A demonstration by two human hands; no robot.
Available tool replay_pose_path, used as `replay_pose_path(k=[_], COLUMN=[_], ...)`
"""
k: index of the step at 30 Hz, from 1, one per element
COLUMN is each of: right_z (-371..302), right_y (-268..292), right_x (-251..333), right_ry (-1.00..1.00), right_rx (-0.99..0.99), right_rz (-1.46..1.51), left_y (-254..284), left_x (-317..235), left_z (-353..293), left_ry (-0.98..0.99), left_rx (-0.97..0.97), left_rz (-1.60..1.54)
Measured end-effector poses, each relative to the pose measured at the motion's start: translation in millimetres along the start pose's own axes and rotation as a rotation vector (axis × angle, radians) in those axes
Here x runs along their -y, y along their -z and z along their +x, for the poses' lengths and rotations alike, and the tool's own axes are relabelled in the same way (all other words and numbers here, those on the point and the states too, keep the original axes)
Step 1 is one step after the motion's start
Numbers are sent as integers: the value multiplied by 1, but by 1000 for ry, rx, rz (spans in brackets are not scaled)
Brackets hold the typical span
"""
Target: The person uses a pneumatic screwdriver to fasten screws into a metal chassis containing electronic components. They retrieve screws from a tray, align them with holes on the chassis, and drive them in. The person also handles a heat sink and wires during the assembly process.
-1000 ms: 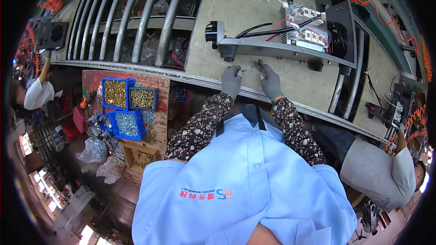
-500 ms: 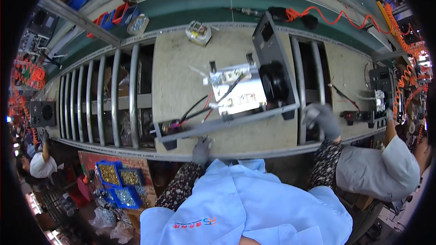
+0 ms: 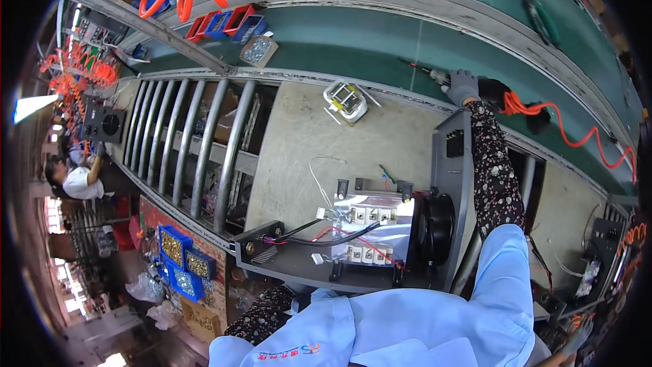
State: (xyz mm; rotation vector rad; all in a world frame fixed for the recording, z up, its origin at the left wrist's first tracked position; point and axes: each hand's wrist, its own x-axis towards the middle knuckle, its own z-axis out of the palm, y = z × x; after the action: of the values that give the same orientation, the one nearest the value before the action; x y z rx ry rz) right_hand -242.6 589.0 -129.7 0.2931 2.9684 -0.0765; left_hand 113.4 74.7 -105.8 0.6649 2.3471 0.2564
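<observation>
My right hand (image 3: 462, 86), in a grey glove, reaches far out over the green ledge. Its fingers curl around the body of an air screwdriver (image 3: 426, 70), whose thin tip points left; a black wrapped part shows behind the hand. My left hand (image 3: 296, 288) is low at the near edge, mostly hidden behind the chassis and my shirt, its fingers out of sight. Between my arms stands a dark grey metal chassis (image 3: 380, 283) with an upright end panel, a black round fan (image 3: 437, 229), a shiny plate with white terminal modules (image 3: 369, 215), and black and red cables (image 3: 319, 238).
An orange coiled hose (image 3: 577, 137) trails right along the ledge. A white tray of small parts (image 3: 348, 100) lies on the board beyond the chassis. Metal rollers (image 3: 204, 149) run to the left. Blue bins of screws (image 3: 175, 245) stand at lower left; green-handled pliers (image 3: 540, 17) lie far right.
My right hand has gone from beside the chassis's right end to the screwdriver on the far ledge. The view has turned, and the chassis appears lower and nearer to me.
</observation>
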Motion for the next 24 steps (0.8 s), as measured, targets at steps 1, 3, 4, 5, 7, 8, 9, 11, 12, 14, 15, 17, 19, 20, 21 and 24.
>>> replay_pose_path(k=[1,3,4,5,7,8,9,11,12,14,15,17,19,20,21,24], right_z=[5,8,10,12,11,3,-5,-31,-39,-61,-75,-106,-165,-194,-217,-277], right_y=[-8,-25,-27,-30,-18,-6,6,41,57,82,84,105,147,157,160,158], right_x=[2,6,1,-2,-1,3,6,2,-1,-21,-30,-22,-16,-31,-54,-85], right_ry=[-4,-27,-21,-19,4,24,41,59,60,86,133,84,18,-41,-92,114], right_rx=[-18,-55,-64,-71,-85,-82,-78,-53,-1,-40,-119,-21,-22,-54,-104,-262], right_rz=[-11,-35,-81,-126,-160,-155,-149,-136,-133,-165,-190,-106,157,180,209,118], left_y=[-3,-10,-11,-14,-18,-23,-26,-33,-39,-50,-60,-73,-39,-22,-9,-9], left_x=[-2,-3,-2,-1,-1,-2,1,7,11,21,28,40,24,8,-9,-11], left_z=[2,0,5,7,5,3,3,5,5,14,18,16,20,27,25,32], left_ry=[16,51,52,52,76,89,97,101,104,91,98,116,-72,-62,-75,-161], left_rx=[-4,-9,-20,-24,-42,-54,-64,-97,-116,-178,-219,-265,-148,-47,-49,-75], left_rz=[-12,-19,-17,-15,-14,-15,-12,-14,-3,17,36,63,-92,-83,-120,-185])
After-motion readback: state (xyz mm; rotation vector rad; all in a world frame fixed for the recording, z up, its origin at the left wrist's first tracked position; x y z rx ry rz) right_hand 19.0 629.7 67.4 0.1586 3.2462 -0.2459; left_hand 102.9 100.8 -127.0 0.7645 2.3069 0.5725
